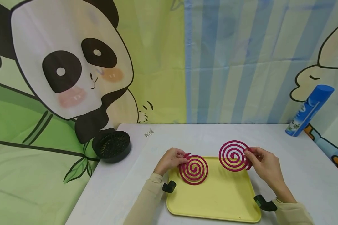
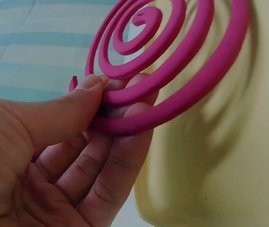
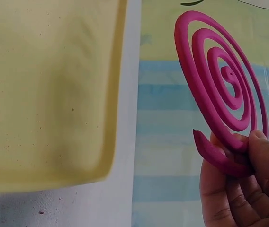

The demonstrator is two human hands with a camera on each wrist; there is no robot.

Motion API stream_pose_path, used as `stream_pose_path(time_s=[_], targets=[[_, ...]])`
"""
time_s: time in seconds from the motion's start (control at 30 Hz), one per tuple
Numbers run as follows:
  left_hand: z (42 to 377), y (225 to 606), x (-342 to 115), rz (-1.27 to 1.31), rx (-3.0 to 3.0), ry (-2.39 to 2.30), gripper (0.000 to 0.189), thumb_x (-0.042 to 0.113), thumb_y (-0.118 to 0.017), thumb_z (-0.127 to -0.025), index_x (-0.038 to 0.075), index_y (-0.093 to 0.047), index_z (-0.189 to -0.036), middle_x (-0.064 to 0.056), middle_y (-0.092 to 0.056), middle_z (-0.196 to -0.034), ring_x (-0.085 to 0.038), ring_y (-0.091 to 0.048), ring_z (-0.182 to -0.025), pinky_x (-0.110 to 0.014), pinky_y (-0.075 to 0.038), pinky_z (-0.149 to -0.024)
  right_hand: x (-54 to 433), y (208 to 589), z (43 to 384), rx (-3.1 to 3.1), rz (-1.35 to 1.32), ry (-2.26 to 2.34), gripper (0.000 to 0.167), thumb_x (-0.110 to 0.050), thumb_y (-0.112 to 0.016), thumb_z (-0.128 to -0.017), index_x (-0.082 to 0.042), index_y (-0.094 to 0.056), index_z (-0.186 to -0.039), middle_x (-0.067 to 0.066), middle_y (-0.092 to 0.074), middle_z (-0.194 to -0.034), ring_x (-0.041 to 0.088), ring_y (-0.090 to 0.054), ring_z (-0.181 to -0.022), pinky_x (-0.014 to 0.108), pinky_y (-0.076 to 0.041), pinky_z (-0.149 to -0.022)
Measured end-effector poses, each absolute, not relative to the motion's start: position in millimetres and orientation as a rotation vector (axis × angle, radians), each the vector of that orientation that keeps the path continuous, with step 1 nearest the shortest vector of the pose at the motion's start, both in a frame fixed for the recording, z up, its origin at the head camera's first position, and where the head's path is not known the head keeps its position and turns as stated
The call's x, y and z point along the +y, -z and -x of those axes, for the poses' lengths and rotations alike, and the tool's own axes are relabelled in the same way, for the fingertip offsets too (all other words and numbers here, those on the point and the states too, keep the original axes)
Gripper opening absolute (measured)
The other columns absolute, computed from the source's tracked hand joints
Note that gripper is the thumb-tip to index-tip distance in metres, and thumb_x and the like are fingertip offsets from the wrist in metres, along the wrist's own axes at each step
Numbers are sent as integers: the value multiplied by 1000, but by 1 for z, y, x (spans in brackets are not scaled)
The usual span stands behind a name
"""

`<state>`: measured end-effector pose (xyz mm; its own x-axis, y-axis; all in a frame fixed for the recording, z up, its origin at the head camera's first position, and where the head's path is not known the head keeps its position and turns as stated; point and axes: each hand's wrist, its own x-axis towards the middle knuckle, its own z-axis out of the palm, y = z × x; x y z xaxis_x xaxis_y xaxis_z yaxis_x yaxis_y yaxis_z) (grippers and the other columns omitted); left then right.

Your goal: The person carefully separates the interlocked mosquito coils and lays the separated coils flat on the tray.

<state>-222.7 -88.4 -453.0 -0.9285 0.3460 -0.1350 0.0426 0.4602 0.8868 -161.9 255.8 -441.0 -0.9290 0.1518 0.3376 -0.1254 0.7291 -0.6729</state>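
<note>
My left hand pinches a magenta mosquito coil at its outer edge, over the left part of a yellow tray. In the left wrist view, thumb and fingers grip the outer rings of that coil, and its shadow falls on the tray. A second magenta coil is held by my right hand above the tray's far right corner. Seen from the right wrist, this coil stands tilted, its tapered outer end pointing away from the pinching thumb and fingers.
A round black holder stands at the table's left edge, with a small metal stand lying near it. At the back right is a blue spray can. Small dark crumbs dot the tray. Printed curtains hang behind the white table.
</note>
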Motion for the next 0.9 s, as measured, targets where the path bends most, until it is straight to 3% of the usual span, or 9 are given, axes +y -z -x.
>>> stream_pose_path(time_s=[0.47,0.9], targets=[[221,451,-85,-467,2559,-1210,15,7,-75,-90,-3,-74,-101,-9,-74,-81,-8,-60,-68,-18,-47,-60,255,444,164,-2577,-13,-1032,30,-25,-66,-100,1,-69,-113,19,-73,-96,24,-69,-77,18,-52,-56],[216,454,-76,-484,2791,-960,13,7,-80,-86,1,-75,-96,-4,-66,-73,-10,-53,-62,-22,-44,-57,256,444,161,-2585,-2,-1051,32,-26,-66,-100,3,-68,-114,22,-73,-99,29,-71,-80,16,-52,-58]])
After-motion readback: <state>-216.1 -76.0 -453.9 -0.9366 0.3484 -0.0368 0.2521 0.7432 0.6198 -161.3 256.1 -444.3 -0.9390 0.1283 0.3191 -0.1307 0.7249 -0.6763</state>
